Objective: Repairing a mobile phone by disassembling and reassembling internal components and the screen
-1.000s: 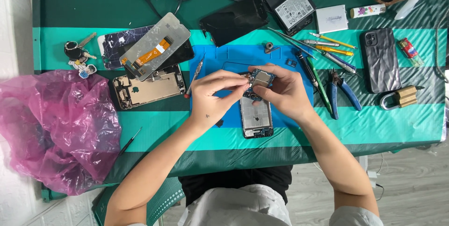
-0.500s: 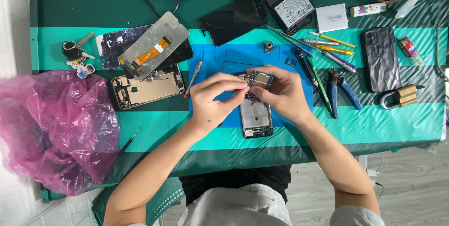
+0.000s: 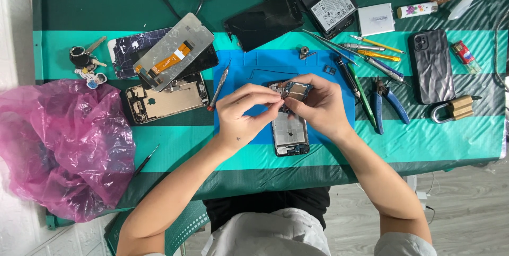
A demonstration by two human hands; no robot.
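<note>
Nearest me, the opened phone lies flat on the blue mat. I see my left hand and right hand meet over its upper end, each grip pinched together on the small parts there. Beyond: screwdriver, blue pliers, then a detached screen across the surface.

Bare forearms, no sleeves/gloves; black top, light grey shorts.
</note>
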